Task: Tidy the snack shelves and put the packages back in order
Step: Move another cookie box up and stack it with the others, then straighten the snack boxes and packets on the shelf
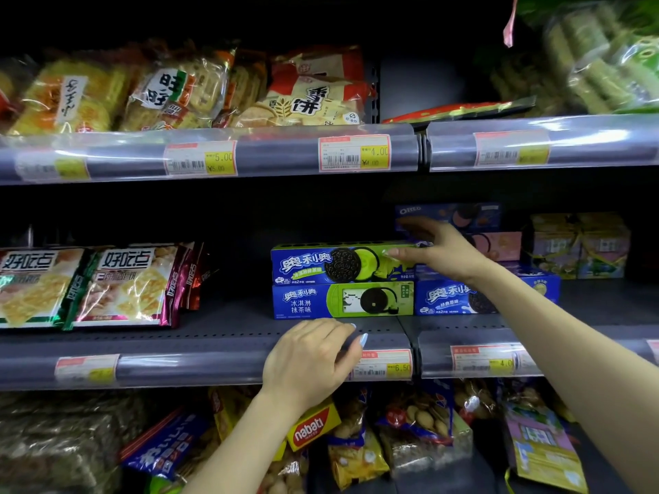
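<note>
Head view. We observed two green-and-blue Oreo boxes stacked on the middle shelf (228, 329). The upper matcha box (338, 262) lay flat on the lower matcha box (342, 301), and both had their long axis running left to right, parallel to the shelf front, with printed faces turned toward us. We noted that the upper box sat slightly tilted, its left end a little farther forward than the box beneath.

Our right hand (438, 247) was at the right end of the upper matcha box, above and behind the blue original box (488, 294), which stood just to the right of the lower box. The thumb pressed against the front face near that end, and the fingers reached over the top toward the back; the hand was grasping the box end. Behind it, further Oreo boxes (449, 215) were stacked deeper on the shelf.

Our left hand (310, 365) rested on the front rail of the middle shelf, directly below the lower matcha box and apart from it. Its fingers were loosely curled over the edge beside a price tag (385, 365), holding no package.

Cracker bags (89, 287) stood well to the left on the same shelf.
</note>
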Motion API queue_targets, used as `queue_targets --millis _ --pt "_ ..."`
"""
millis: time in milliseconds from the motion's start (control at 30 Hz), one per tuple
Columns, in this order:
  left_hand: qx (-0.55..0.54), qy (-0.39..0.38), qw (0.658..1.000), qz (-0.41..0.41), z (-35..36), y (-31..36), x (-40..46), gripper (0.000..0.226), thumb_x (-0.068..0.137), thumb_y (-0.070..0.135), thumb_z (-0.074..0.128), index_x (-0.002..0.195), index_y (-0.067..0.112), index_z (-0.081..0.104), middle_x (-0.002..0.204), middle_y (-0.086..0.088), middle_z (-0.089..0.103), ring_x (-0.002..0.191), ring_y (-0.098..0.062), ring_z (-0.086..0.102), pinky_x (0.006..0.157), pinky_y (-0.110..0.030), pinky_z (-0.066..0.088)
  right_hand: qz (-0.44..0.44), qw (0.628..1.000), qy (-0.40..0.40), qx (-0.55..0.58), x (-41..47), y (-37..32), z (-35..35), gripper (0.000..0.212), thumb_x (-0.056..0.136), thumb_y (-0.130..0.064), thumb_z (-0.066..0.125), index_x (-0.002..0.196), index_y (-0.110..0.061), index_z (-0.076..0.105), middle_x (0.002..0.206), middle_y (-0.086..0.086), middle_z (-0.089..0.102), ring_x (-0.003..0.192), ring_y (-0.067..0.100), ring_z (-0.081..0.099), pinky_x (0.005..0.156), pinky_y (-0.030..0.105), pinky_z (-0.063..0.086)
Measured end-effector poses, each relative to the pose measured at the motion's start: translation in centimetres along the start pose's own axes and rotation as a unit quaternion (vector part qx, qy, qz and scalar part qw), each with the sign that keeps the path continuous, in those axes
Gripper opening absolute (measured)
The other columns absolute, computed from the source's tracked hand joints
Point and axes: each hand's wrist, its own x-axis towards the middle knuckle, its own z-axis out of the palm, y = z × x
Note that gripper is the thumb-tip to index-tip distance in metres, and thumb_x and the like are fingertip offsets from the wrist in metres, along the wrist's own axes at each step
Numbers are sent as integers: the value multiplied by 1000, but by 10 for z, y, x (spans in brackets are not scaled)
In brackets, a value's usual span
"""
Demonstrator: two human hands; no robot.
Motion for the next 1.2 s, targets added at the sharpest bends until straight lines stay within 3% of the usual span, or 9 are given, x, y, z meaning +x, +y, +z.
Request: queue_targets --millis 167,267,433,600,767,833,900,1033,1200 --pt "-4 -23 1000 -6 -2 0 0 48 97 44 36 97 15 74 87 4 74 77 -11 69 65 -24 53 2 994 105 -29 -30 11 2 41 81 -36 74 116 -18 62 115 0 64 108 13 58 94 31 45" --pt "-27 -43 999 -22 -3 2 1 52 97 46 32 103 14 73 92 1 75 80 -15 70 68 -27 54 -24 987 134 -80 -58 15 0 34 82 -33 73 110 -15 65 108 0 66 102 11 59 88 23 45" --pt "-70 -6 997 -31 0 16 -5 43 92 36 45 120 10 63 119 -5 67 116 -20 58 101 -28 38 -88 971 167 -146 -115 22 0 19 85 -22 71 99 -9 66 93 -2 60 85 5 50 75 8 36" --pt "-102 0 994 50 22 76 -40 37 91 27 53 122 9 61 131 -10 58 131 -24 45 112 -39 32 -158 951 189 -184 -169 46 4 16 85 -19 66 92 -5 63 95 6 62 93 18 55 84 21 41" --pt "-152 -96 984 -1 51 121 -82 35 91 31 50 120 15 62 124 -2 61 121 -22 54 106 -32 36 -200 945 138 -219 -217 91 12 16 88 -17 63 95 -3 64 106 9 62 109 22 54 106 33 38" --pt "-153 -175 970 -74 64 133 -92 38 90 39 45 119 21 60 119 5 62 114 -17 58 99 -26 38 -171 957 90 -216 -234 113 17 19 90 -24 59 97 -7 63 107 6 62 108 20 55 104 30 39" --pt "-145 -224 950 -160 74 139 -98 42 90 46 40 120 25 59 120 10 60 114 -13 56 95 -27 42 -85 975 33 -201 -245 130 19 24 92 -34 56 101 -13 60 106 0 59 103 20 55 86 32 48" --pt "-135 -227 923 -280 81 141 -99 35 93 34 55 126 21 57 123 4 60 116 -20 54 93 -34 44 69 979 -71 -178 -244 152 20 34 92 -43 57 113 -16 54 110 0 57 104 19 52 79 32 45" --pt "-141 -238 905 -324 89 114 -97 40 93 29 56 130 14 54 127 -7 56 116 -27 54 90 -37 47 181 976 -85 -85 -222 158 40 45 90 -43 61 120 -10 51 113 6 59 102 24 56 75 32 43"
